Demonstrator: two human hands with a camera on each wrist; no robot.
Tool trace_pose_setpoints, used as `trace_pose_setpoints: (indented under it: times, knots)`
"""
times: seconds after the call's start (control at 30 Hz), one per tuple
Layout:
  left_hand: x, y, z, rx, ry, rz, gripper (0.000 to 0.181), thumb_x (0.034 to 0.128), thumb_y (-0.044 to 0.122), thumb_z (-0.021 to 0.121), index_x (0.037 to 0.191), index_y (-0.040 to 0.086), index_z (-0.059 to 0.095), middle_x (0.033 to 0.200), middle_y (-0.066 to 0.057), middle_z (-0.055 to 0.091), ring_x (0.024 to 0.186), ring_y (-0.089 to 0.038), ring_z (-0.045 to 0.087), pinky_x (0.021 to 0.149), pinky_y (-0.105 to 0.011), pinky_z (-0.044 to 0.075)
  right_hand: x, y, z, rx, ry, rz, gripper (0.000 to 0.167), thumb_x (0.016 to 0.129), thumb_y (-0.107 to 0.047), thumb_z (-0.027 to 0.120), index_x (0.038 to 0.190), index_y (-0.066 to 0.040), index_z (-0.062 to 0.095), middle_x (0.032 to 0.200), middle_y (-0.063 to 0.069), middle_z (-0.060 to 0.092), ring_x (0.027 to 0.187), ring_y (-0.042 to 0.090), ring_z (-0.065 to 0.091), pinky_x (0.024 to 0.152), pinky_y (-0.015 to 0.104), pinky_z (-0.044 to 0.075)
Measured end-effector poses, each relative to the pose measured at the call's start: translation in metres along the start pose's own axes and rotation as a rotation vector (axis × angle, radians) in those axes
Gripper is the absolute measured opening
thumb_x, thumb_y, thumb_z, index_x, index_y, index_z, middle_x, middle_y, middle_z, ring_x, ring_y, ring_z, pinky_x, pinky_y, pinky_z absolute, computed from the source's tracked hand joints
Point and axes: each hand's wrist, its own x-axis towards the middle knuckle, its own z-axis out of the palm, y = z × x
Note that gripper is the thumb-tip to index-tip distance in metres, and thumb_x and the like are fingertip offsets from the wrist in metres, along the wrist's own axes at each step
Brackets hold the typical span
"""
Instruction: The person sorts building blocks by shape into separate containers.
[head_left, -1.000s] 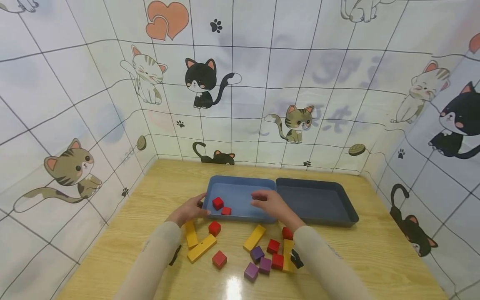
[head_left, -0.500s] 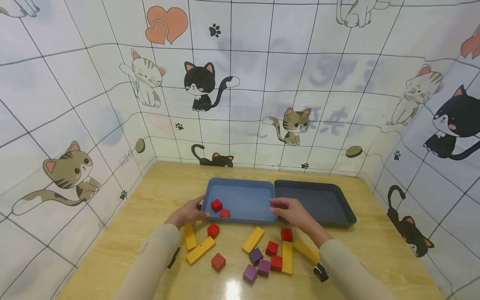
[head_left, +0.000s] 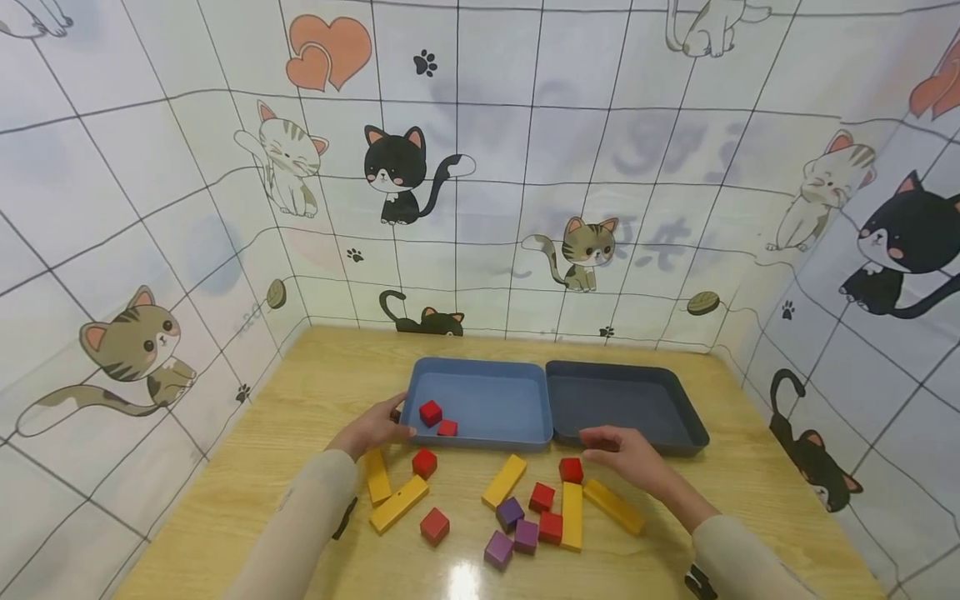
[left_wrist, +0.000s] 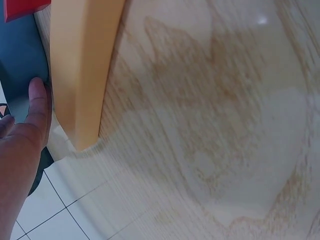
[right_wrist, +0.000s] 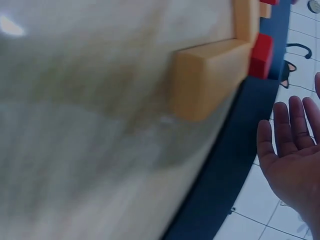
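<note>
In the head view, my left hand (head_left: 372, 429) holds the left end of the blue tray (head_left: 480, 443), its thumb at the near corner. The left wrist view shows the thumb (left_wrist: 37, 97) against the tray's wall. Two red cubes (head_left: 431, 412) lie in that tray's near left part. My right hand (head_left: 626, 454) hovers by the near edge of the dark grey tray (head_left: 678, 446), fingers slightly bent and holding nothing. Nearest to it are a red cube (head_left: 571, 471) and a yellow block (head_left: 613, 507) on the table.
Other yellow blocks (head_left: 399, 504) and loose red cubes (head_left: 435, 527) lie on the wooden table (head_left: 330, 358) before the trays. Several purple cubes (head_left: 498, 550) cluster near the front middle. A cat-print wall covering (head_left: 495, 200) encloses the back and sides.
My empty right hand has moved right and toward me, from above the blue tray to the dark tray's near edge. The left hand has stayed at the blue tray.
</note>
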Motion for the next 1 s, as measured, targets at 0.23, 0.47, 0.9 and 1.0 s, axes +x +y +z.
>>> trace_pose_setpoints:
  times: [0.23, 0.47, 0.9, 1.0]
  knots:
    - [0.001, 0.0, -0.001, 0.004, 0.004, 0.011, 0.077, 0.0926, 0.014, 0.07, 0.157, 0.011, 0.027, 0.136, -0.024, 0.052, 0.117, -0.034, 0.053, 0.103, -0.055, 0.042, -0.013, 0.015, 0.005, -0.003, 0.007, 0.08, 0.04, 0.092, -0.019, 0.071, 0.125, 0.002, 0.065, 0.121, 0.016, 0.066, 0.105, 0.029, 0.062, 0.084, 0.034, 0.056]
    - [0.001, -0.001, 0.0, 0.005, 0.002, 0.011, 0.078, 0.0923, 0.014, 0.07, 0.157, 0.011, 0.027, 0.135, -0.024, 0.052, 0.117, -0.035, 0.053, 0.103, -0.055, 0.041, -0.016, 0.023, 0.015, -0.032, -0.01, 0.059, 0.041, 0.09, -0.019, 0.074, 0.124, 0.001, 0.066, 0.122, 0.016, 0.065, 0.104, 0.029, 0.062, 0.087, 0.039, 0.055]
    - [-0.002, 0.001, 0.0, -0.003, -0.007, 0.012, 0.077, 0.0935, 0.013, 0.068, 0.157, 0.009, 0.025, 0.137, -0.026, 0.05, 0.118, -0.035, 0.052, 0.104, -0.053, 0.041, -0.005, 0.015, 0.026, -0.064, -0.026, 0.065, 0.042, 0.089, -0.016, 0.075, 0.126, -0.001, 0.065, 0.12, 0.012, 0.066, 0.105, 0.029, 0.062, 0.092, 0.047, 0.052]
    - [-0.002, 0.002, 0.0, -0.001, 0.0, 0.008, 0.077, 0.0933, 0.014, 0.068, 0.157, 0.01, 0.026, 0.137, -0.025, 0.05, 0.118, -0.035, 0.052, 0.104, -0.053, 0.041, -0.003, 0.013, 0.026, -0.095, -0.028, 0.061, 0.041, 0.088, -0.014, 0.075, 0.126, -0.002, 0.066, 0.119, 0.01, 0.066, 0.105, 0.028, 0.061, 0.092, 0.047, 0.051]
